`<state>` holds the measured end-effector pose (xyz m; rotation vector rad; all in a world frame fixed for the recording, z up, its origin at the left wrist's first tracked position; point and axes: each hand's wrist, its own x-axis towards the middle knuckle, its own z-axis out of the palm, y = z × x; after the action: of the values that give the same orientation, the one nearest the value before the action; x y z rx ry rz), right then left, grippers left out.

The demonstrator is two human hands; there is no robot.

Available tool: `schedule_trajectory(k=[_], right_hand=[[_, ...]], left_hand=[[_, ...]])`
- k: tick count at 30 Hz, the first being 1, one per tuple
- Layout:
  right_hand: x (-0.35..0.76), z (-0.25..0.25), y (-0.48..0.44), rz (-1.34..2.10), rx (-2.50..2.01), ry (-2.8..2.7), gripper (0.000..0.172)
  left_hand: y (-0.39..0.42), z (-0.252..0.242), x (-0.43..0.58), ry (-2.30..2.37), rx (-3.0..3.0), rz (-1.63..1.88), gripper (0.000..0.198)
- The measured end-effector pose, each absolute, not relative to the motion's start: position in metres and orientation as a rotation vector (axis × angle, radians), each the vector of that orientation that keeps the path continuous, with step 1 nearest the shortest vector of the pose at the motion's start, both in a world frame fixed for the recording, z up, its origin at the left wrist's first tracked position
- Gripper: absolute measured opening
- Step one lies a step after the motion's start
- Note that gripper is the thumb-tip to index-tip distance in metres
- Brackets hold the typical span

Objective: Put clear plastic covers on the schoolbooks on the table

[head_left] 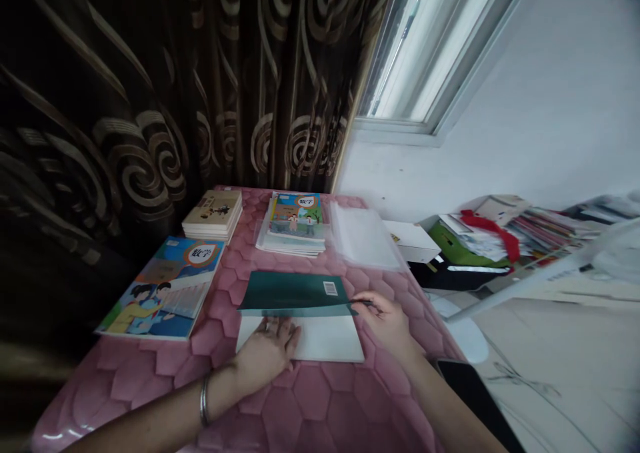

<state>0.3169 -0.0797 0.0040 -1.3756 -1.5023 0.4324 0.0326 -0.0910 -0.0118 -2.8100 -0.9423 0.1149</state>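
In front of me lies a book with a dark green cover [295,292], a barcode label near its far right corner. The cover is partly lifted over a blank white page [325,338], and its near edge looks paler. My left hand [270,350] rests on the white page, fingers spread, the tips close to the cover's edge. At the right corner of the cover, my right hand [379,316] is closed in a pinch on it. A small dark tip shows at those fingers; I cannot tell what it is.
A blue textbook [165,290] and a stack of tan books [214,214] are at left. Behind stand more textbooks [295,223] and clear plastic sheets [365,236]. A white box [413,240] is beyond the pink table cover [320,406]; a black flat object [475,400] is at right.
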Motion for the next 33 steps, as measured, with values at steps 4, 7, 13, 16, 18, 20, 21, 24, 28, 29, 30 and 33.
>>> schedule_trajectory(k=[4,7,13,16,18,20,21,24,28,29,30,33], right_hand=[[0.314,0.008,-0.084,0.593,-1.426,-1.454,0.018],[0.31,0.018,-0.089,0.708,-1.438,-1.518,0.016],[0.312,0.018,-0.087,0.762,-1.404,-1.56,0.017],[0.313,0.013,-0.079,0.687,-1.41,-1.466,0.021],[0.311,0.016,-0.073,0.629,-1.4,-1.366,0.026],[0.305,0.023,-0.068,0.608,-1.374,-1.283,0.031],[0.302,0.027,-0.067,0.61,-1.359,-1.247,0.032],[0.293,0.035,-0.064,0.645,-1.348,-1.142,0.033],[0.289,0.028,-0.064,0.648,-1.392,-1.04,0.035],[0.29,0.025,-0.064,0.637,-1.396,-1.039,0.035],[0.29,0.023,-0.065,0.624,-1.4,-1.042,0.035],[0.291,0.017,-0.069,0.615,-1.418,-1.056,0.034]], left_hand=[[-0.098,-0.024,0.041,-0.847,-2.687,0.132,0.054],[-0.104,-0.037,0.048,-0.845,-2.595,0.121,0.054],[-0.103,-0.039,0.051,-0.813,-2.524,0.05,0.05],[-0.103,-0.032,0.044,-0.757,-2.532,0.024,0.047],[-0.107,-0.03,0.038,-0.738,-2.543,-0.008,0.043],[-0.114,-0.032,0.034,-0.738,-2.547,-0.051,0.04],[-0.119,-0.034,0.032,-0.742,-2.546,-0.071,0.04],[-0.133,-0.039,0.027,-0.736,-2.549,-0.143,0.039],[-0.146,-0.032,0.014,-0.767,-2.617,-0.332,0.037],[-0.147,-0.027,0.008,-0.824,-2.656,-0.412,0.036],[-0.146,-0.022,0.001,-0.909,-2.687,-0.526,0.034],[-0.131,-0.002,-0.019,-1.356,-2.557,-1.079,0.029]])
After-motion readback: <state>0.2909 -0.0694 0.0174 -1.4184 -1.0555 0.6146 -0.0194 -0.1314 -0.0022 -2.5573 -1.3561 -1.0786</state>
